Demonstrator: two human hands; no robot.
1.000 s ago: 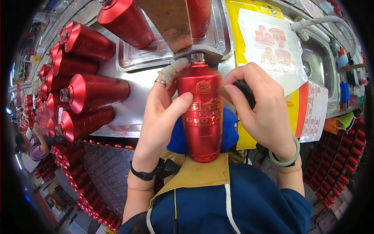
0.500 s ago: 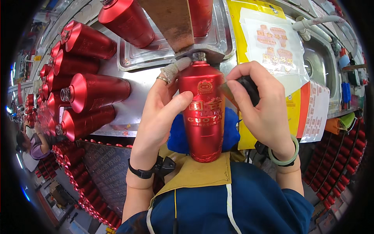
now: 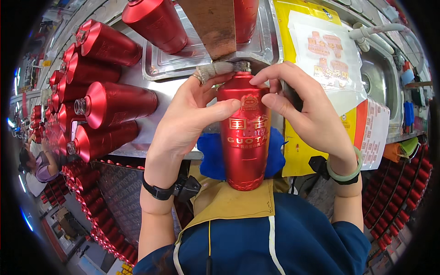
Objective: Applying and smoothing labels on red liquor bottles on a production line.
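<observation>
A glossy red bottle (image 3: pixel 245 160) with gold raised lettering lies with its glass neck pointing away and its base against my apron. My left hand (image 3: pixel 185 114) is closed around its left side, thumb across the front near the round emblem. A pale cloth cover wraps one left finger beside the neck. My right hand (image 3: pixel 305 107) has its fingers apart at the bottle's right shoulder, the index tip on the slope below the neck and the thumb near the side. No tool shows in it. Beneath the bottle is a blue cloth pad (image 3: pixel 211 156).
Several red bottles (image 3: pixel 121 104) lie on the left of the metal bench. Beyond my hands, a brown block (image 3: pixel 208 27) stands before a metal tray (image 3: pixel 160 68). Printed decal sheets (image 3: pixel 321 59) rest on a yellow sheet (image 3: pixel 298 156), near a sink (image 3: pixel 378 75) at right.
The dark tool in my right hand is no longer visible. That hand has moved up to the bottle's shoulder and spread its fingers. My left thumb reaches farther across the bottle.
</observation>
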